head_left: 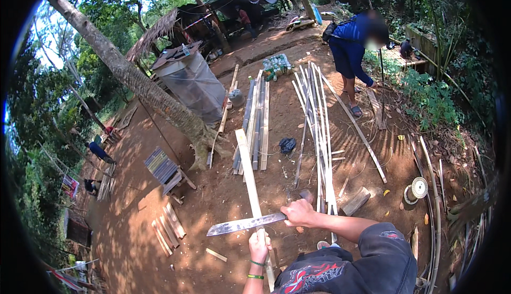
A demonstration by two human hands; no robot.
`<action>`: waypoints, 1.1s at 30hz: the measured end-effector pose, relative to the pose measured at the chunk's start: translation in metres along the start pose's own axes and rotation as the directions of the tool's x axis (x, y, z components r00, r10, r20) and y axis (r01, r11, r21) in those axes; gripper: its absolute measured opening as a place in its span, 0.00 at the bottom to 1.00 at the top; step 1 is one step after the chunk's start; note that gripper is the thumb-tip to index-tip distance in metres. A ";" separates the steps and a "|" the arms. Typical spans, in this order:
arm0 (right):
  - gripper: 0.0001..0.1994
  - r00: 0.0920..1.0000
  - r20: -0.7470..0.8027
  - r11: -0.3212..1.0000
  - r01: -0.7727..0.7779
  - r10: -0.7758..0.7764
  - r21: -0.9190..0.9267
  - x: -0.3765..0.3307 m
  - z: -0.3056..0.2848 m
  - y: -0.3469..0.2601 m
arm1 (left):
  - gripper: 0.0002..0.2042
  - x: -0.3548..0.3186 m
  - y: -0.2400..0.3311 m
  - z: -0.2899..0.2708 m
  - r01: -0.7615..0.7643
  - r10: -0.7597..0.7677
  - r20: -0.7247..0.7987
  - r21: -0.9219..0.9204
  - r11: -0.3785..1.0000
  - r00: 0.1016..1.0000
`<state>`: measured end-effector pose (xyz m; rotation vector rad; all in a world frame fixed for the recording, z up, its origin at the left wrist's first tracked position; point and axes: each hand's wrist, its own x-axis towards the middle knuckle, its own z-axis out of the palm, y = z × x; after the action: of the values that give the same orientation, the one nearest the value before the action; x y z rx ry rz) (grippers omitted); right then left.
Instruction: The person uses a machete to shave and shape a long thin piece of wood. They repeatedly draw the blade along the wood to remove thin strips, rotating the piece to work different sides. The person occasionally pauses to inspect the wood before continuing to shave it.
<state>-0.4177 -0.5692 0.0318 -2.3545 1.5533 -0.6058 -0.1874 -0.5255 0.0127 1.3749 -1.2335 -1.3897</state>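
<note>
My left hand (259,247), with bands at the wrist, is closed around the lower part of a long pale bamboo slat (248,171). The slat slants up and away from me. In my closed right hand (299,212) is the handle of a machete (234,226). Its broad grey blade points left and crosses the slat just above my left fingers. Whether the edge bites into the slat or only rests on it, I cannot tell. Beyond the right hand lies a bundle of long thin bamboo strips (318,129), and a short log (355,202) is beside it.
A person (354,44) in blue bends over at the far right. Dark bamboo slats (256,118) lie ahead, left of a black plastic bag (287,145). A tree trunk (133,84) leans at left, near a small bamboo stand (162,167). A spool (419,187) stands at right.
</note>
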 end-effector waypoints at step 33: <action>0.09 0.967 -0.256 0.973 -0.057 -0.002 -0.222 0.098 -0.088 0.153 | 0.16 -0.010 -0.006 0.027 0.027 -0.027 0.007 -0.024 0.999 1.000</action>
<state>-0.5496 -0.7184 0.0632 -2.4950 1.8527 -0.7894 -0.2128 -0.5121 0.0075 1.3759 -1.2027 -1.4243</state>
